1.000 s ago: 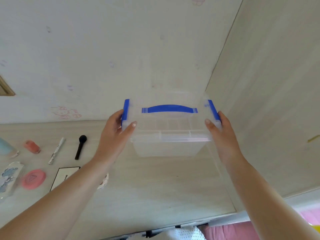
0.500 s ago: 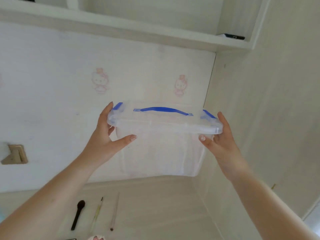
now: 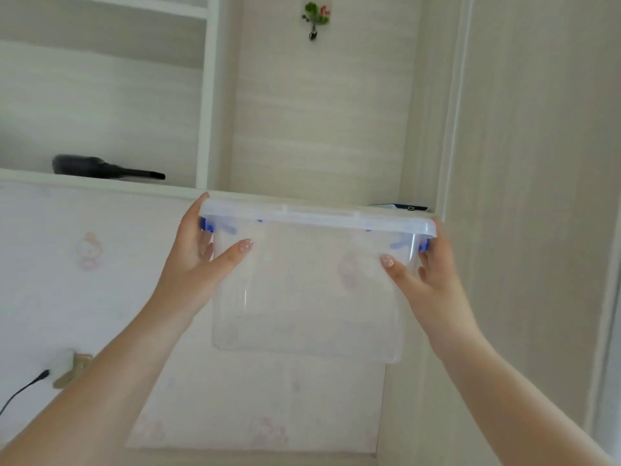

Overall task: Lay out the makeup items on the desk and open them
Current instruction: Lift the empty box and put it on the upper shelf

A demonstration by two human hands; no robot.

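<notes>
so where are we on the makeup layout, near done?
Can't confirm much. The desk and makeup items are out of view. In hand: the left hand and right hand grip the ends of a clear plastic box, lid on and apparently empty, raised to the shelf where a black brush lies. That suggests unpacking is done; whether any items are opened can't be told.

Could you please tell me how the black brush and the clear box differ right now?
The black brush lies on the shelf; the clear box is held up by the left hand and right hand. The brush is dark, opaque and slim; the box is see-through and bulkier.
</notes>
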